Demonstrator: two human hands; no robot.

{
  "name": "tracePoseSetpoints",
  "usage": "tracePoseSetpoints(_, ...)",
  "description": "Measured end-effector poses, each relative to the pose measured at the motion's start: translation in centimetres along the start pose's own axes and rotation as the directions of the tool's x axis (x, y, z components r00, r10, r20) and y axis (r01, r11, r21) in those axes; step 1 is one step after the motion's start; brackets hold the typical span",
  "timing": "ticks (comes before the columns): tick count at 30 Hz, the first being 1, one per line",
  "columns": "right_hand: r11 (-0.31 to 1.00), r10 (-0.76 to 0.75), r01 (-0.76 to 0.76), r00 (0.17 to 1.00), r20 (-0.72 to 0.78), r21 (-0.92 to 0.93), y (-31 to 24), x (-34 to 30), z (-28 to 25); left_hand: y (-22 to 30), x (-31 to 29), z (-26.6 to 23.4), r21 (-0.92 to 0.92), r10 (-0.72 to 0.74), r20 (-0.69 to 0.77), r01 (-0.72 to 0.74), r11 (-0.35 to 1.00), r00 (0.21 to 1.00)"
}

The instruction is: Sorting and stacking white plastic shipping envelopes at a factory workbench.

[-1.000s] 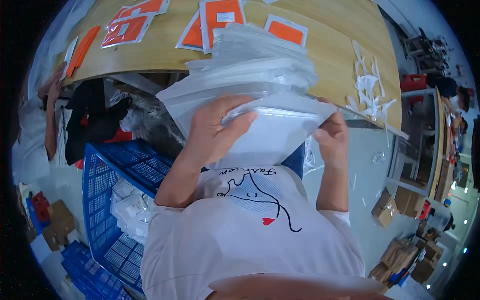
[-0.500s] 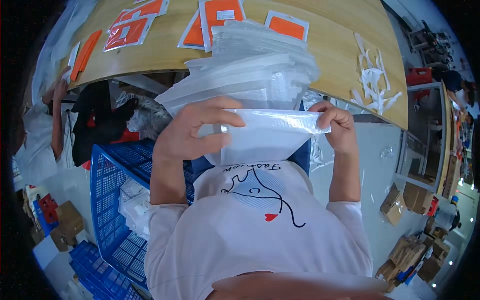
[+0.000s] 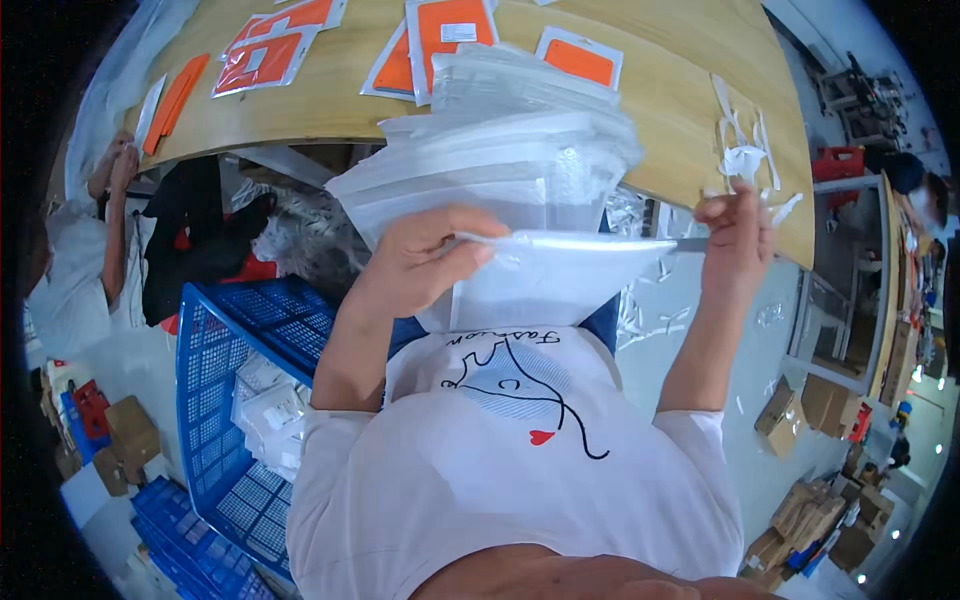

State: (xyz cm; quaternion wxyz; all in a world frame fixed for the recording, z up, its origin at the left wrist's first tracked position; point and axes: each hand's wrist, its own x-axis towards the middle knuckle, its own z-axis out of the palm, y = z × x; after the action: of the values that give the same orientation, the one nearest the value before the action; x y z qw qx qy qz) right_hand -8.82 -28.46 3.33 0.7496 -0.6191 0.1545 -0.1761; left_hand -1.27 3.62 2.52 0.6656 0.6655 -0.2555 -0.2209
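A white bubble mailer [image 3: 560,270] is held in front of my chest, its upper edge running level from hand to hand. My left hand [image 3: 420,262] is closed on the mailer's upper left corner, thumb on the near side. Right of the mailer, my right hand [image 3: 738,235] is raised with its fingers bent together. A thin pale peel-off strip [image 3: 688,244] stretches from the mailer's right corner to this hand. Just beyond the mailer, a thick stack of white and clear bubble mailers [image 3: 500,150] leans against the table edge.
On the wooden table [image 3: 680,110] lie orange packaged items [image 3: 450,40] and loose white strips [image 3: 742,160]. A blue crate [image 3: 215,400] with white packages [image 3: 270,410] stands at my left. Another person's hands [image 3: 122,165] work at the far left. Cardboard boxes [image 3: 830,405] sit on the right.
My right hand has moved right and slightly up, away from the mailer's corner, with the strip now stretched between them. The left hand has shifted a little right and its fingers have closed.
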Motion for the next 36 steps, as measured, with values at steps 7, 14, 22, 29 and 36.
tracePoseSetpoints(7, 0.586, -0.455, 0.723, 0.667, 0.59, -0.365, -1.9, 1.6, 9.3, 2.8, -1.9, 0.7, -0.114, 0.263, 0.33, -0.239, 0.964, 0.906)
tracePoseSetpoints(14, 0.619, -0.485, 0.591, 0.805, 0.341, -0.517, 0.7, 12.3, 6.4, 8.7, -17.8, -11.9, -0.116, 0.555, 0.202, -0.543, 0.831, 0.807)
tracePoseSetpoints(22, 0.625, -0.164, 0.589, 0.74, 0.652, -0.512, 11.1, 18.8, 3.0, 11.3, -37.2, -11.9, 0.181, 0.403, -0.901, 0.983, 0.009, 0.162)
tracePoseSetpoints(29, 0.207, -0.161, 0.849, 0.52, 0.839, -0.487, 10.3, 15.3, 0.5, -6.5, -20.3, -9.0, 0.08, -0.149, -0.807, 0.357, 0.931, 0.571)
tracePoseSetpoints(36, -0.145, -0.107, 0.751, 0.635, 0.765, -0.644, 9.5, 9.9, -1.3, -4.8, -6.2, 0.4, 0.095, -0.15, -0.519, 0.231, 0.968, 0.842)
